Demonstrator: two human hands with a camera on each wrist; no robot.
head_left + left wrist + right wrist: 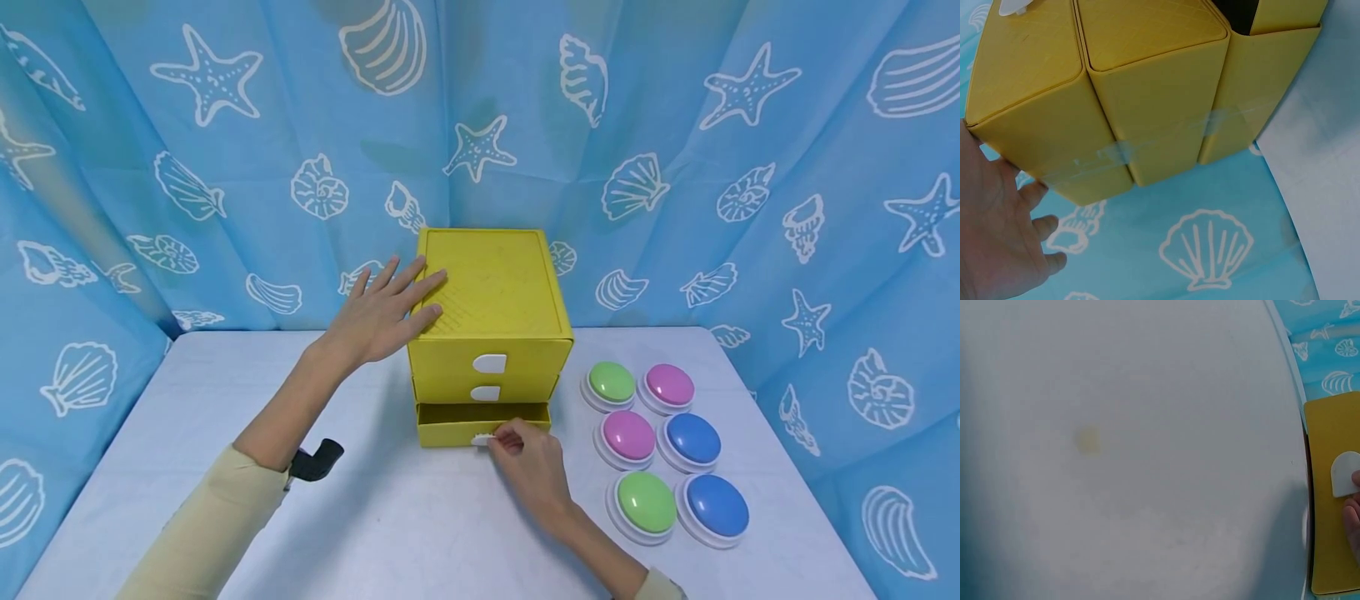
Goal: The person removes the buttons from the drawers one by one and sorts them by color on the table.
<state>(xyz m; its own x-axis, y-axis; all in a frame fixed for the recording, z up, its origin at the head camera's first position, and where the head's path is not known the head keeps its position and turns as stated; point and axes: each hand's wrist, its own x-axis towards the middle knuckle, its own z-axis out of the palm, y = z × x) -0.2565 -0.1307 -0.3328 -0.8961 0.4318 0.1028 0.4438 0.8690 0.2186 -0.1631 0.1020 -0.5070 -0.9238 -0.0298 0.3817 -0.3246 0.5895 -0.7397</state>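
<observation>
A yellow cabinet of stacked drawers (495, 283) stands at the back middle of the table. Its bottom drawer (442, 436) is pulled partway out, and the part of its inside that shows holds nothing. My right hand (534, 471) pinches the white pull tab (481, 440) on that drawer's front; the right wrist view catches the tab (1344, 476) and fingertips at its edge. With fingers spread, my left hand (382, 321) rests at the cabinet's top left edge. The left wrist view shows this hand (997, 231) beside the cabinet's side wall (1160, 106).
Right of the cabinet are several round push buttons on white bases, in green (647, 502), pink (628, 435) and blue (717, 504). A blue curtain (480, 100) with white shell prints hangs behind and around the white table (247, 375). A black mount (317, 461) sits at my left wrist.
</observation>
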